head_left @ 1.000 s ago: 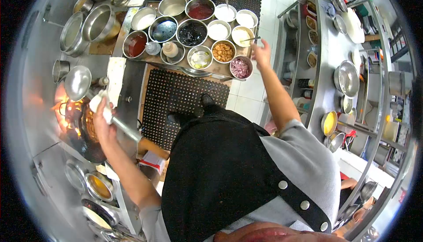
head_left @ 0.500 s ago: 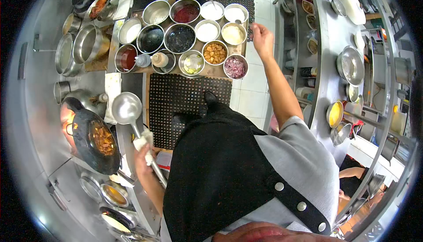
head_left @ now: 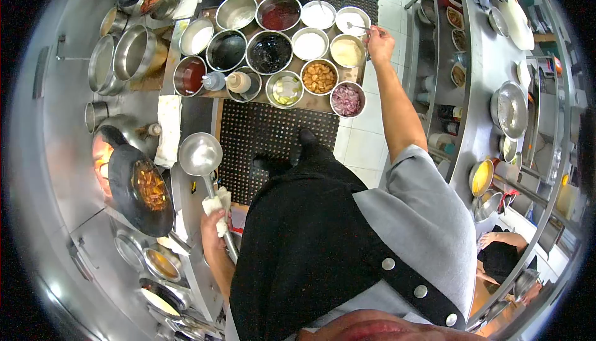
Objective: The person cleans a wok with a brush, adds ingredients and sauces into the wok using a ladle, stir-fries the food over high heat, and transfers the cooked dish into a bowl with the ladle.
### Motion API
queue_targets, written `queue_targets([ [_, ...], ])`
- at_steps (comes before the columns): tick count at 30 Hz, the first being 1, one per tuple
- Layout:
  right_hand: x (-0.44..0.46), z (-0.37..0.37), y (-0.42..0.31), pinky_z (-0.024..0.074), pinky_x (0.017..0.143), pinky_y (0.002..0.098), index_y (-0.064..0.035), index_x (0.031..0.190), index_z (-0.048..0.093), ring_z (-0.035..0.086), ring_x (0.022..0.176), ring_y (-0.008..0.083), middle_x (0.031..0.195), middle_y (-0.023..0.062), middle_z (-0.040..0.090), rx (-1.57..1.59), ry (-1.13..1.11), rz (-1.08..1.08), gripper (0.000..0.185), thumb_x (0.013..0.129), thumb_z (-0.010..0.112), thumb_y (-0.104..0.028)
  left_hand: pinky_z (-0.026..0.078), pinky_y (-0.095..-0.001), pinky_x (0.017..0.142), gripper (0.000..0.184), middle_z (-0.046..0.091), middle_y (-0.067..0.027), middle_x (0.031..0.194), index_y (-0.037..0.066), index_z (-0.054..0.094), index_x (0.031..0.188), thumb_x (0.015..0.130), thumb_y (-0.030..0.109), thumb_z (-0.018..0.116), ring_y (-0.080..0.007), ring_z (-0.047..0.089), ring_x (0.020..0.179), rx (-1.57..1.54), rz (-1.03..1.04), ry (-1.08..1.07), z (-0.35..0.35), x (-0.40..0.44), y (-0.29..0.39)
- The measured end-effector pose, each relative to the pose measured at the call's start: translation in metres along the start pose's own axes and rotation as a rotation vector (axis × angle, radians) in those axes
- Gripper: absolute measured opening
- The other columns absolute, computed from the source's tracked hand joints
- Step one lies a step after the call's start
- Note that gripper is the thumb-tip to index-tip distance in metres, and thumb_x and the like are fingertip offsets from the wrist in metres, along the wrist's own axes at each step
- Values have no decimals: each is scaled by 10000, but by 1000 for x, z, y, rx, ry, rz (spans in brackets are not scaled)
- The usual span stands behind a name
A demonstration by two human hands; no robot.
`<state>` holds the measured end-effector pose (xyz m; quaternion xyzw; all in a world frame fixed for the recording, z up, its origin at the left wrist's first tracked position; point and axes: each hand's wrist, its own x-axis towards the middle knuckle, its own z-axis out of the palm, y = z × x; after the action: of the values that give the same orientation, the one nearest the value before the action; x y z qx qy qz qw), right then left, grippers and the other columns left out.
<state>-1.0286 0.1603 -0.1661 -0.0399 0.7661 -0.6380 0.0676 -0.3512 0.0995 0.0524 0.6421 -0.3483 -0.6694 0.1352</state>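
My left hand is closed around the handle of a large metal ladle, where a white cloth is wrapped near the grip. The ladle's bowl points forward and away from me. My right hand grips a small metal spoon, whose tip is over a bowl of white powder. Just below that hand stands a bowl of pale yellowish powder. A dark wok with browned food in it sits on a flaming burner, left of the ladle.
Several metal bowls cover the front table, among them chopped onion, brown chunks and dark sauce. Two squeeze bottles stand there. A steel counter with shelves runs along the right; another person is at lower right.
My right hand has moved to the far-right powder bowl and now holds a spoon there. The whole view has shifted slightly; the left hand still holds the ladle.
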Motion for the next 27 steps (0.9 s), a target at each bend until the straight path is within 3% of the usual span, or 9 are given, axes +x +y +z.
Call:
queue_targets([
  [1, 7, -3, 9, 497, 473, 292, 22, 1095, 679, 644, 586, 139, 892, 110, 746, 25, -27, 27, 221, 980, 642, -163, 477, -300, 437, 360, 646, -100, 740, -15, 597, 1053, 785, 200, 707, -169, 580, 505, -2, 0, 6, -3, 0, -1],
  [5, -12, -24, -33, 486, 486, 280, -11, 1136, 661, 651, 621, 149, 955, 99, 752, 294, 2, 290, 224, 988, 630, -176, 474, -296, 440, 327, 647, -92, 739, -3, 601, 1032, 798, 201, 702, -165, 580, 503, -30, -2, -13, -12, 2, -6],
  [8, -25, -35, -53, 467, 451, 291, 10, 1136, 615, 655, 613, 168, 958, 154, 752, 384, -53, 267, 225, 985, 637, -156, 474, -291, 446, 298, 647, -85, 738, 6, 603, 1021, 809, 195, 696, -159, 581, 508, -46, 9, -36, -13, 4, -8],
  [13, -80, -11, -100, 466, 530, 275, -4, 1159, 648, 649, 669, 147, 997, 142, 753, 340, -219, 252, 240, 988, 628, -170, 474, -279, 464, 292, 667, -73, 745, 3, 638, 1029, 813, 187, 706, -146, 592, 529, -21, -17, -98, -38, 10, -22],
  [16, -153, 34, -146, 463, 530, 263, 3, 1155, 657, 649, 682, 135, 997, 135, 753, 330, -389, 241, 255, 986, 640, -187, 502, -284, 530, 284, 689, -75, 786, -9, 656, 1028, 801, 149, 720, -155, 636, 600, -112, -29, -183, -67, 9, -48],
  [19, -230, 98, -162, 473, 527, 248, -16, 1168, 662, 655, 690, 121, 1031, 137, 751, 323, -657, 251, 276, 980, 670, -218, 510, -302, 639, 287, 697, -63, 868, 10, 666, 1050, 808, 153, 727, -157, 654, 731, -179, -21, -97, -95, -5, -88],
  [22, -331, 172, -177, 476, 524, 251, -21, 1166, 663, 651, 681, 121, 1024, 132, 754, 319, -891, 263, 275, 987, 662, -229, 495, -292, 626, 277, 669, -40, 836, 13, 662, 1039, 822, 176, 713, -150, 633, 708, -328, 53, -69, -130, -15, -137],
  [23, -369, 196, -190, 473, 520, 246, -22, 1169, 662, 652, 671, 121, 1017, 129, 757, 334, -977, 302, 281, 982, 677, -231, 485, -288, 592, 268, 658, -37, 814, 15, 657, 1020, 826, 192, 707, -151, 617, 665, -146, -133, 3, -133, -56, -84],
  [27, -521, 279, -214, 445, 513, 221, 1, 1192, 659, 653, 653, 105, 1006, 119, 764, 257, -1257, 51, 301, 1012, 631, -238, 482, -291, 580, 245, 651, -36, 802, 27, 651, 996, 828, 196, 707, -151, 607, 647, -438, -23, -2, -182, -45, -179],
])
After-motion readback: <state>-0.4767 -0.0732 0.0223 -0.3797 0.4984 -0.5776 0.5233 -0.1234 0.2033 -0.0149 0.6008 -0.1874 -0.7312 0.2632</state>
